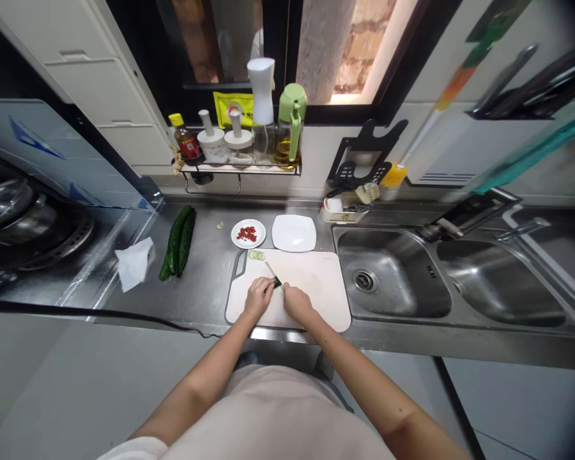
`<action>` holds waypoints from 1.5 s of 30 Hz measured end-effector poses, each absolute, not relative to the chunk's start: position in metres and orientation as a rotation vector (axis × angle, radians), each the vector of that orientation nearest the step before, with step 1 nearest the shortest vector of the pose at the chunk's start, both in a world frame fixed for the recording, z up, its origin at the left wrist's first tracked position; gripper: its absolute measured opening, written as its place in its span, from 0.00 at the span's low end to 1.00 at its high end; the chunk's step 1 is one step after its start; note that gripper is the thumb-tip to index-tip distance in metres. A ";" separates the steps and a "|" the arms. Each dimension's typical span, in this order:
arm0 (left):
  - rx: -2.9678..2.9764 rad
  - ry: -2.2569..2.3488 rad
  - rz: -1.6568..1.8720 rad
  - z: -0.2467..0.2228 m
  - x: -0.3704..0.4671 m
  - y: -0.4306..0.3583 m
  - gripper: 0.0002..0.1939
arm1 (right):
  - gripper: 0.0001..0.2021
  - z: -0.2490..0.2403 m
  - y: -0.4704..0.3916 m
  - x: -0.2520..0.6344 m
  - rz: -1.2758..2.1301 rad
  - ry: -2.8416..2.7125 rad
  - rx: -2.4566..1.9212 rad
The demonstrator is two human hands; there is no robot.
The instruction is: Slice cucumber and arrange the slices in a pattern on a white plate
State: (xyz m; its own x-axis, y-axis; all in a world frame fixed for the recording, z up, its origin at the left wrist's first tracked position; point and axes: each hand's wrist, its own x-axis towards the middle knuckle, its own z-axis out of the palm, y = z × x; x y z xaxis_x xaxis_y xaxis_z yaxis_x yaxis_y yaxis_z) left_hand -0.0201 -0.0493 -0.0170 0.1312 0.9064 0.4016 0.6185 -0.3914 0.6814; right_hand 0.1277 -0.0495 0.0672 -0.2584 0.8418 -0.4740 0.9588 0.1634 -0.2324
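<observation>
Fingers [267, 285] of the left hand [257, 299] look bunched together, pinching a stubby dark green cucumber piece [278, 282] over the board, while the right hand [297, 303] is wrapped around a knife [270, 269], handle mostly hidden in the fist. Blade slants away and to the left, right beside those left fingertips, and that's the sketchy bit imo: if the piece rolls, the edge could slide into a finger. Can't tell whether the tips are tucked back, too small to see. Stub looks short too, so there's not much to hang on to, which makes a slip likelier.

Under both hands is the pale cutting board [316, 281]. Just past the left fingers and blade tip sit some cucumber slices [256, 255] near the far edge, so a sloppy flick might knock them off. Beyond those, a small round plate [235, 237] with chopped red bits [247, 234] and a squarish white plate [294, 233] could get bumped by a long forward push. Well left of the fingers: whole cucumbers [174, 246], then a white paper towel [134, 264]. Off right, a sink [397, 275]. Farther up, a bottle rack [242, 168], not really in the way.
</observation>
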 end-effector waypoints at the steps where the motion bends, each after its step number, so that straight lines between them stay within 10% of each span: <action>1: 2.063 1.479 1.133 -0.017 -0.020 -0.049 0.10 | 0.16 0.067 -0.047 0.127 -0.725 2.213 1.754; 45: 1.702 1.593 1.202 -0.008 -0.020 -0.052 0.12 | 0.13 0.085 -0.078 0.166 -0.581 2.204 1.771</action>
State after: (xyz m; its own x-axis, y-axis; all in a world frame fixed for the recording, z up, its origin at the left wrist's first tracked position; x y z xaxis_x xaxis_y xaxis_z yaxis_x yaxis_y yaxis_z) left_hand -0.0198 -0.0519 -0.0078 -0.0815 0.9636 0.2548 0.5094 -0.1795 0.8416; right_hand 0.1656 -0.0778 0.0845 -0.2267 0.8709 -0.4360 0.9727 0.1795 -0.1473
